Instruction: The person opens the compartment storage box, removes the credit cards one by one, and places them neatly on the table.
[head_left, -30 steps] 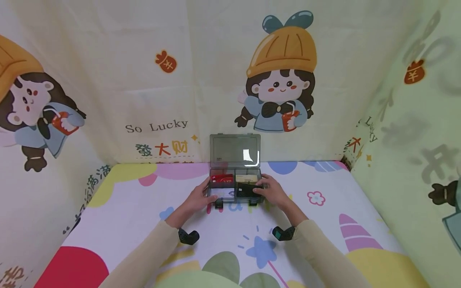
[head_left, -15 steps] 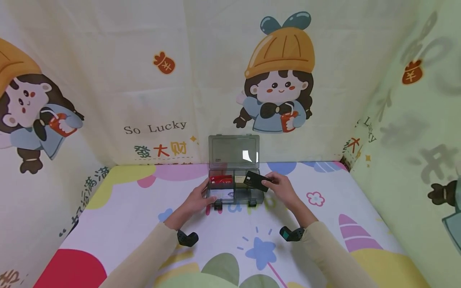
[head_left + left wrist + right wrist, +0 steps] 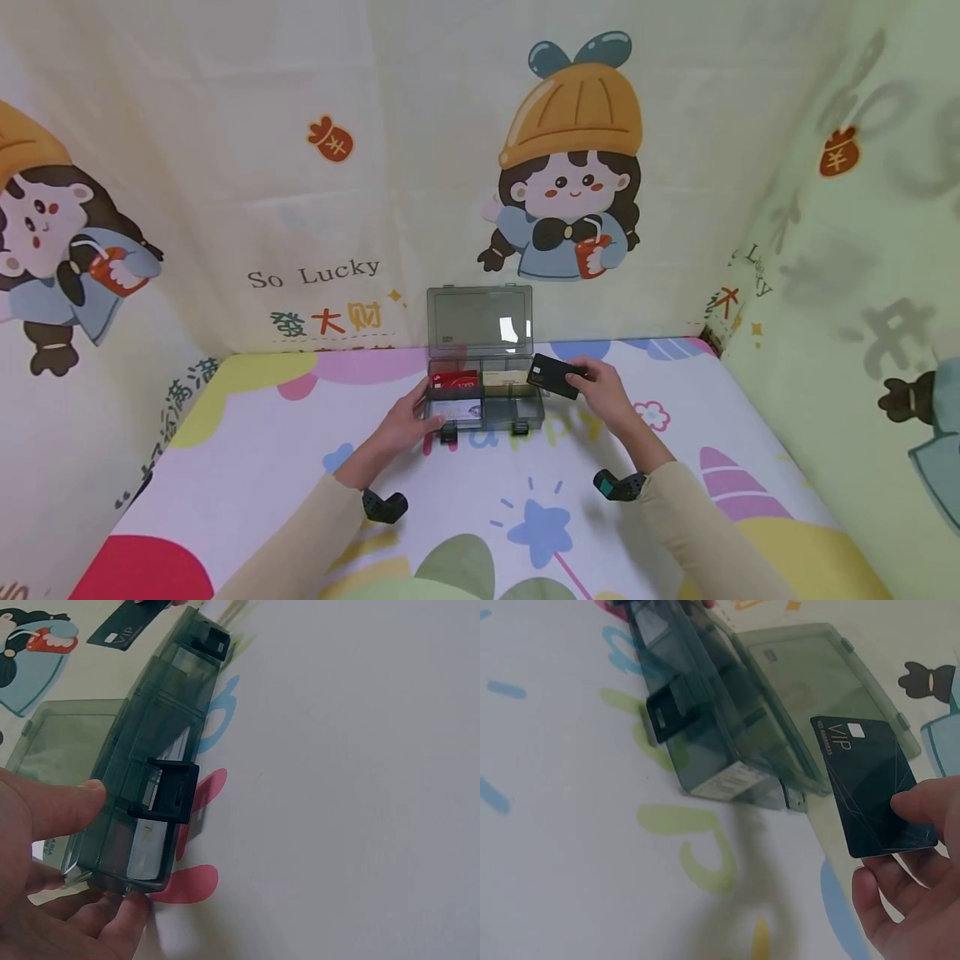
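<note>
A translucent grey plastic organizer box (image 3: 482,402) stands with its lid (image 3: 472,321) raised at the back. Inside are a red VIP card (image 3: 454,381), a whitish card (image 3: 456,411) and a beige card (image 3: 504,382), each in its own compartment; the front right compartment holds no card. My left hand (image 3: 397,433) grips the box's left end, thumb over the front rim and fingers around the end, as the left wrist view shows. Just right of the box, my right hand (image 3: 609,398) pinches a black VIP card (image 3: 862,784) between thumb and fingers, held above the table.
Two dark latches (image 3: 448,433) hang at the box's front. The box sits near the back of a table with a printed cloth (image 3: 420,550). Printed curtains (image 3: 420,167) hang behind and at both sides.
My right hand has lifted the black card out of the front right compartment and carried it right, past the box's edge. The left hand stays on the box. The head view has shifted slightly.
</note>
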A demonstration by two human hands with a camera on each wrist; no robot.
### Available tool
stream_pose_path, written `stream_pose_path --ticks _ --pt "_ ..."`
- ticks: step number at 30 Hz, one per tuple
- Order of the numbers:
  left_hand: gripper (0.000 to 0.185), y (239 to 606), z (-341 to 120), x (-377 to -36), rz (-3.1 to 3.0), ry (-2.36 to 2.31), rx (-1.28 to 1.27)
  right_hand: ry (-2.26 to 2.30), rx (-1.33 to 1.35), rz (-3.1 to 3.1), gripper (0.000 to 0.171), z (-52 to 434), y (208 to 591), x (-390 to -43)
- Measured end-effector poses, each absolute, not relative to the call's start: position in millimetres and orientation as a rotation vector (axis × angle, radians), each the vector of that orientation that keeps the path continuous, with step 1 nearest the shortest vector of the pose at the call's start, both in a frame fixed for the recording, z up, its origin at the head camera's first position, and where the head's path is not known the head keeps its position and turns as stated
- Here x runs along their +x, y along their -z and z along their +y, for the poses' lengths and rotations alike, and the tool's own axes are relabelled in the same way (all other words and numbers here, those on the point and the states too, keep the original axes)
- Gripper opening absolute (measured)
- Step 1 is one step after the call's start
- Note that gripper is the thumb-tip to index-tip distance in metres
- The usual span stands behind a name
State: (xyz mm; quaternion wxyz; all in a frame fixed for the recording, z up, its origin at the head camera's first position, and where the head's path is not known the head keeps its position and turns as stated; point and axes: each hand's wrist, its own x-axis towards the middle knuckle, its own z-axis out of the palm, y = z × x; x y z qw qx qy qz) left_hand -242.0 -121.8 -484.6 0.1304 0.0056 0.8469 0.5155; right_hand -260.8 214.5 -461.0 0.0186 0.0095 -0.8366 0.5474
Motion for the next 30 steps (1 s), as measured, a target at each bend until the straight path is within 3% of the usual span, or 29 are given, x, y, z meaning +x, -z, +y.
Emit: stream_pose_path --ticks 30 --pt "0.082 485.3 -119.7 -235.3 2.463 -1.528 0.014 -1.328 -0.232 -2.701 0.030 242.9 487.4 -283.1"
